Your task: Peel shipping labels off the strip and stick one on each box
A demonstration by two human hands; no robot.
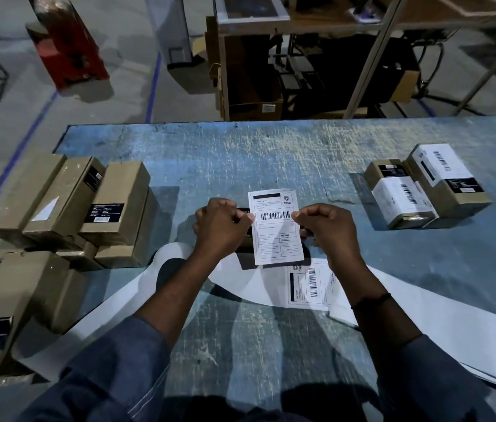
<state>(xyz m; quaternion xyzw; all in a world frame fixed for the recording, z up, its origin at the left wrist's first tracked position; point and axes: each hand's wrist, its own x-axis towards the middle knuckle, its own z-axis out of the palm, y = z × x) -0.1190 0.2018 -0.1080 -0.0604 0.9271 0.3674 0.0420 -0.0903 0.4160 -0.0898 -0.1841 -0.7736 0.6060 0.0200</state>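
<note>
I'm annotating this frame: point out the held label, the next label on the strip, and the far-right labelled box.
held label (275, 226): head view, printed middle.
next label on the strip (309, 284): head view, its centre.
far-right labelled box (437, 166): head view, white label on top.

Dim indoor light, cool blue cast, wide-angle lens
Overhead light is brightest on the scratched middle of the table; the white label is close to glare, print still legible; hard dark shadows fall inward from the boxes on both sides; softer overlapping shadows cross the near tabletop; corners sink to near black; straight edges bow toward the rim; background soft, slightly smeared
</note>
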